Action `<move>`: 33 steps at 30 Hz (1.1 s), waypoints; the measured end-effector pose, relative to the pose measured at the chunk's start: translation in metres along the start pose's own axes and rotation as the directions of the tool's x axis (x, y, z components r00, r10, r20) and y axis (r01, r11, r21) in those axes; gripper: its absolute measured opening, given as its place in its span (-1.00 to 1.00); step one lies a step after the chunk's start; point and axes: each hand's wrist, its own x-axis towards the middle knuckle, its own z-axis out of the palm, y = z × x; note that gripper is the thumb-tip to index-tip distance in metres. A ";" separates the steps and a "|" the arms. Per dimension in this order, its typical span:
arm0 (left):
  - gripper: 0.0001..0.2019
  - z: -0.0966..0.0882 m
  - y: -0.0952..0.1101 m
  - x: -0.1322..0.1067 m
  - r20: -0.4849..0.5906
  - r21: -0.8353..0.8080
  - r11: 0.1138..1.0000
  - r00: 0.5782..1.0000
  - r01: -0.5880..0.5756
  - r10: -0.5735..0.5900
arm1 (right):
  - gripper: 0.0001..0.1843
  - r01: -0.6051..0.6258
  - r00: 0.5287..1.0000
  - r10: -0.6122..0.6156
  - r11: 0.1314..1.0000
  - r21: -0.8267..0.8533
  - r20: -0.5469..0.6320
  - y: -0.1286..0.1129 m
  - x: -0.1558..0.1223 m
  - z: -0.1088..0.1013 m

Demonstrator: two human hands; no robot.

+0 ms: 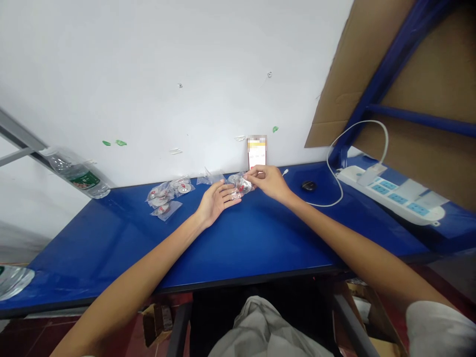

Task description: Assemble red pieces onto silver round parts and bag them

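Clear packet [242, 186] of round metal pieces sits at the far middle of the blue surface [241, 238], grasped in the fingertips of the right hand [268, 181]. The left hand [217, 199] lies released, palm up, its fingertips touching the packet. More packets [167, 194] lie just left; a power strip [394, 196] lies far right.

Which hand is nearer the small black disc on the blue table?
Right. The right hand, holding a packet, sits just left of the black disc; the left hand lies farther left.
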 end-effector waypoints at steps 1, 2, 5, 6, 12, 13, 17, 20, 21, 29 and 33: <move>-0.62 0.002 -0.001 0.000 0.006 0.005 1.000 1.000 0.000 0.000 | -0.71 0.005 1.000 -0.005 1.000 0.001 0.014 -0.002 -0.001 0.002; -0.63 0.003 -0.003 -0.001 0.013 0.010 1.000 1.000 0.001 -0.001 | -0.70 0.007 1.000 -0.007 1.000 0.008 0.027 -0.004 -0.003 0.003; -0.67 0.005 -0.009 -0.001 0.031 0.010 1.000 0.999 0.007 -0.007 | -0.68 0.015 0.999 -0.017 0.999 0.036 0.032 -0.007 -0.005 0.007; -0.68 0.005 -0.010 0.000 0.037 0.008 1.000 0.999 0.009 -0.009 | -0.68 0.020 0.999 -0.021 0.999 0.043 0.026 -0.008 -0.005 0.007; -0.67 0.003 -0.017 0.001 0.051 0.028 0.999 0.998 -0.022 0.021 | -0.63 -0.004 0.999 -0.002 0.991 0.131 0.040 -0.014 -0.002 -0.001; -0.70 0.002 -0.017 0.001 0.040 0.035 0.999 0.998 -0.041 0.040 | -0.61 -0.015 0.999 0.007 0.988 0.156 0.047 -0.014 -0.001 -0.002; -0.80 -0.001 -0.012 0.003 -0.005 0.058 0.994 0.996 -0.092 0.092 | -0.58 0.005 0.998 0.008 0.976 0.217 -0.062 -0.011 0.006 -0.011; -0.86 -0.006 -0.002 0.006 -0.064 0.071 0.992 0.992 -0.108 0.113 | -0.60 0.033 0.982 0.015 0.968 0.249 -0.186 0.001 0.015 -0.020; -0.87 -0.009 0.002 0.007 -0.091 0.069 0.991 0.988 -0.118 0.124 | -0.61 0.028 0.977 0.029 0.966 0.259 -0.211 0.005 0.017 -0.023; -0.89 -0.023 0.044 0.009 -0.198 0.110 0.904 0.882 -0.413 0.427 | -0.71 -0.117 0.972 0.167 0.953 0.281 -0.163 0.033 0.022 -0.013; -0.87 -0.033 0.069 0.007 -0.264 0.196 0.815 0.771 -0.545 0.579 | -0.87 -0.187 0.963 0.229 0.947 0.260 -0.145 0.031 0.044 0.013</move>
